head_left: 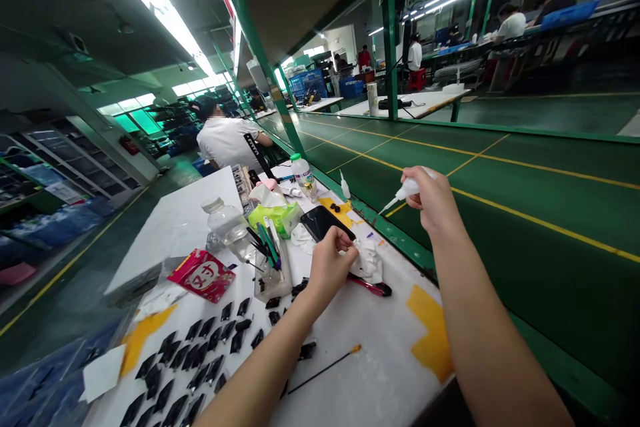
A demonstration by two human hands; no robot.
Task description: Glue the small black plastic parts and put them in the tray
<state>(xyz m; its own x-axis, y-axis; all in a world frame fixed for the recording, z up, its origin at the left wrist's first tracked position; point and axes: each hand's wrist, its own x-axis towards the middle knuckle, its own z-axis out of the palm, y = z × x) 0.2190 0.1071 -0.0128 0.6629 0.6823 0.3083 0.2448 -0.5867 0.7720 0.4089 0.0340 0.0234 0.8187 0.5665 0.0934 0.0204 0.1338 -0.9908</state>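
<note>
White squeeze bottle, white bench, yellow tape, red pouch, lime-green packet, black parts, maybe foam; green floor, yellow lines.

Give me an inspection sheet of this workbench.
Surface: white bench top with yellow tape patches.
Work items: white squeeze bottle with fine nozzle; black phone; crumpled white cloth.
Clutter: rows of small black pieces, water bottle, red packet, green packet.
Hands: left hand at the cloth, beside the phone; right hand holds the bottle above the bench.
Cables: nothing seen on the bench.
Surroundings: green floor with yellow lines; co-worker in white shirt; shelving.
</note>
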